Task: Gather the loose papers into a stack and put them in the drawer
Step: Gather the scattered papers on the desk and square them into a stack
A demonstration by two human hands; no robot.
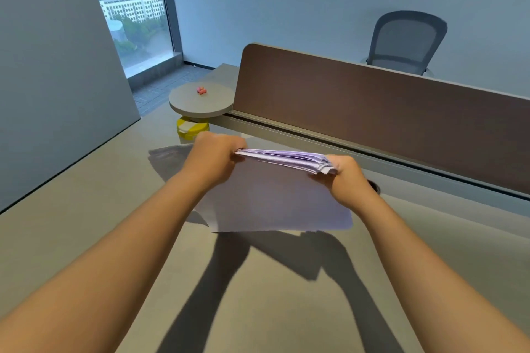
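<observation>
Left hand (216,152) and right hand (348,173) pinch opposite ends of the paper stack (275,195) above the worktop (86,238); loosely aligned sheets could slip and scatter, and one sheet (169,156) remains far left

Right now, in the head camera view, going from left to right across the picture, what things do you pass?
Window → yellow container → left hand → stack of papers → right hand → office chair.
</observation>
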